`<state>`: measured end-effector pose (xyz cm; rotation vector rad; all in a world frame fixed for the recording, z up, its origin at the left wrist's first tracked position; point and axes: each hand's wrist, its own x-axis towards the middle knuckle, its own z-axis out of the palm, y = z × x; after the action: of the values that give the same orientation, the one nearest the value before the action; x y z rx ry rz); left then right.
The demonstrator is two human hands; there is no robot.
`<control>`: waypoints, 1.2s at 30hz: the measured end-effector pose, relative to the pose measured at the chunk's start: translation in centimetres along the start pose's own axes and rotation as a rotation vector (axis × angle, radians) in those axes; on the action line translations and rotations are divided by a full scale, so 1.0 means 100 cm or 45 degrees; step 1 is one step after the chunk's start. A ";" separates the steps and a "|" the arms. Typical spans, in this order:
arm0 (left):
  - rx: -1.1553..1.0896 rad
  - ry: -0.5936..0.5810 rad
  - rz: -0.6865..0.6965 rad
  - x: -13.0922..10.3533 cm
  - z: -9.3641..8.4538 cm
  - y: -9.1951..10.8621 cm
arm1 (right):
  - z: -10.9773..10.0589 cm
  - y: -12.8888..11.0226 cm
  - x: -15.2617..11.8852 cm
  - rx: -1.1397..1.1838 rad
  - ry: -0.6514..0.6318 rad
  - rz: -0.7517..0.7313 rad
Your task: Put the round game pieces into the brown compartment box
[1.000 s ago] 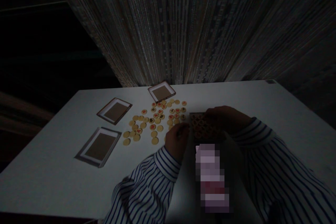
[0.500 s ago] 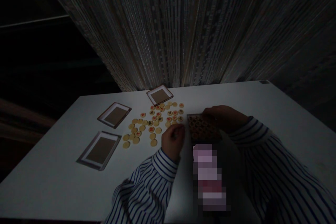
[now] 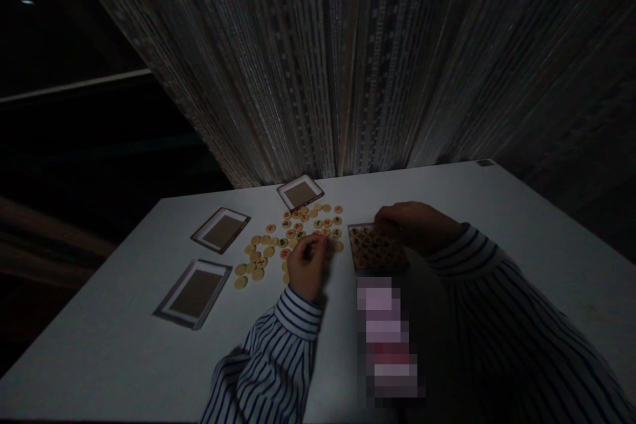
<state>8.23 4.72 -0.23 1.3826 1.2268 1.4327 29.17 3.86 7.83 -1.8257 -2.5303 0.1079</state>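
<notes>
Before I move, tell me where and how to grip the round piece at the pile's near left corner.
Probably pinch the round piece by its rim, from above and near left: it lies flat, with other pieces beyond it and to its right.

No wording, brand or number is legible. Loose round discs on the table: single characters, some red, some dark, too small and dim to read; one disc bears a red cross-like mark. Discs inside the shallow box: marks visible, likewise unreadable.
</notes>
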 end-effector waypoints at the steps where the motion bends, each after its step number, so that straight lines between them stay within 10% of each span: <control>1: -0.004 0.018 0.007 0.002 -0.001 0.003 | -0.002 -0.001 -0.001 0.002 0.009 0.007; 15: 0.095 -0.305 0.233 0.067 -0.020 0.079 | -0.006 -0.001 -0.009 0.018 0.420 -0.094; 28: 0.937 -0.466 0.488 0.086 -0.050 0.062 | -0.009 -0.002 0.011 0.077 0.666 -0.217; 36: 1.051 -0.744 0.432 0.089 -0.039 0.040 | -0.004 -0.016 0.033 0.145 0.636 -0.267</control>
<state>3.81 11.97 5.94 2.4423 1.2553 0.5907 26.58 6.54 8.27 -1.3276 -2.2807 -0.1809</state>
